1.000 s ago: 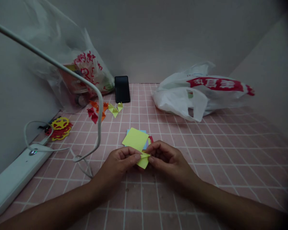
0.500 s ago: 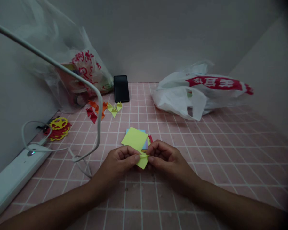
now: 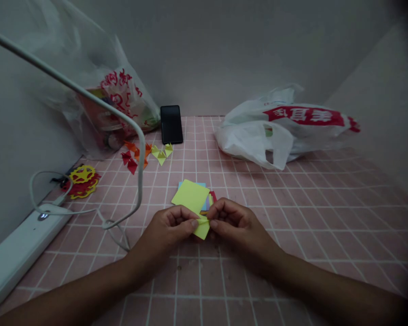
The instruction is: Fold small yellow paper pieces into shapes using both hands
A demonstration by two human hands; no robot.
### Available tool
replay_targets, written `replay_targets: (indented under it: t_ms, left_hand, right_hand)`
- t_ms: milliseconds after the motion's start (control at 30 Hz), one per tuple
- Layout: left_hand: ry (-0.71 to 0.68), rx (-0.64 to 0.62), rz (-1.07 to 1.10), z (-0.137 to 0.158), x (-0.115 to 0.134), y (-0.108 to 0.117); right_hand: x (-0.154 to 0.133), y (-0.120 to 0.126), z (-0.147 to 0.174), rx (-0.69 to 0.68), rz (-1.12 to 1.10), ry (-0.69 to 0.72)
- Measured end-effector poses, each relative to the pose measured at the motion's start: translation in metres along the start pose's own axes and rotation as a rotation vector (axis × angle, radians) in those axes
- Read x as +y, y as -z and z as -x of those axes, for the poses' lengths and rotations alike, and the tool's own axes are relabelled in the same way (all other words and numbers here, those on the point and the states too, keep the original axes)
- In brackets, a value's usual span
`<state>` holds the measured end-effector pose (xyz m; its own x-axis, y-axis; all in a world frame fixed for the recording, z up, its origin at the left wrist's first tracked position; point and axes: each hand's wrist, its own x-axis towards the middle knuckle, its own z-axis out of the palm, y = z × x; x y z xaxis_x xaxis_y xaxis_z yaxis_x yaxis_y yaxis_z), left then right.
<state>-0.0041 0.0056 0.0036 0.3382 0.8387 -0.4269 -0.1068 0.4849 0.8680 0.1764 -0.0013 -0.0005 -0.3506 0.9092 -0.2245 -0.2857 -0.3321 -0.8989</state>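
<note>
A small folded piece of yellow paper [image 3: 201, 229] is pinched between my two hands, low over the table. My left hand [image 3: 173, 226] grips its left corner between thumb and forefinger. On the other side, the thumb and fingers of my right hand [image 3: 233, 224] close on its right corner. A crease runs across the paper's upper part. Just beyond my fingertips lies a stack of coloured paper sheets, a yellow square sheet [image 3: 191, 195] on top, with blue, purple and red edges showing beneath.
Folded paper pieces in red [image 3: 129, 162], orange [image 3: 146, 149] and yellow [image 3: 162, 155] lie beyond, near a black phone [image 3: 172, 124]. Plastic bags stand at back left [image 3: 122, 99] and right [image 3: 255, 140]. A white cable [image 3: 141, 172] loops over the left side beside a power strip [image 3: 23, 244].
</note>
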Motion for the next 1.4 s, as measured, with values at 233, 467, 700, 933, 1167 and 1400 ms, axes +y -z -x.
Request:
replay_targets:
  t_ms: [233,467,700,933,1167,1400]
  left_hand:
    - [-0.054,0.0,-0.032,0.001,0.0004,-0.0012]
    - [-0.13,0.035,-0.118,0.0039,0.0029,-0.0055]
    - [-0.116,0.034,-0.186,0.006,0.0076,-0.0068]
    - [-0.002,-0.015,-0.058,0.0044,0.0052,-0.0031]
    - [0.014,0.002,-0.021,0.0013,0.0012,-0.0005]
    - [-0.026,0.026,-0.088,0.0003,0.0002,-0.001]
  right_hand:
    - [0.0012,0.0028,-0.0005,-0.04,-0.012,0.009]
    - [0.0003,0.0019,-0.0014,-0.033,0.013,0.0]
    - [-0.0015,0.0013,-0.0002,-0.038,0.086,0.006]
    - [-0.0045,-0.0016,-0.0004,0.02,0.194,-0.001]
    - [-0.0048,-0.003,0.0007,0.049,0.213,0.011]
    - [-0.0031,-0.0018,0.0018,0.014,0.197,0.001]
